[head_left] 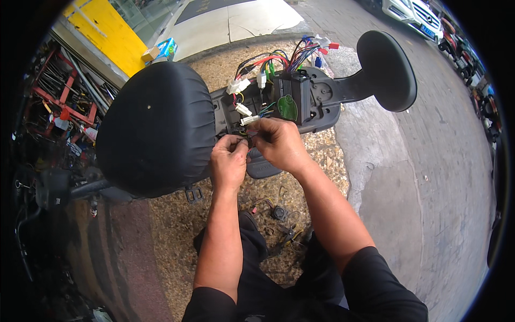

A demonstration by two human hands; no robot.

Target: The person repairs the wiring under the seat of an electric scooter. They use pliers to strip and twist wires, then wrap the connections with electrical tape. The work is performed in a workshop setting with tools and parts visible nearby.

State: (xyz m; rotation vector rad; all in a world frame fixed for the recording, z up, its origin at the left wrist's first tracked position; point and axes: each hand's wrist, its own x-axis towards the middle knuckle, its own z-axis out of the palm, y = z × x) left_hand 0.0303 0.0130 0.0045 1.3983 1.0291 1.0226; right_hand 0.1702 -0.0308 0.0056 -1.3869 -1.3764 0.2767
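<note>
Over the open middle of a scooter body, my left hand (229,159) and my right hand (281,144) meet, fingertips nearly touching. Both are closed in a pinch on thin dark wires (250,140), whose ends the fingers mostly hide. Just beyond the right fingertips lies a white connector (250,120), with another white connector (243,109) behind it. Further up are a larger white plug (237,86) and an upright white plug (261,80). A black finned controller box (294,94) with a green round sticker (287,108) sits to the right of these.
A big black padded seat (155,129) stands left of the opening; a black backrest (387,70) juts out at right. Coloured wires (300,56) bunch behind the box. Pliers (287,236) and a round black part (279,213) lie on the ground by my feet. A red rack (67,86) stands left.
</note>
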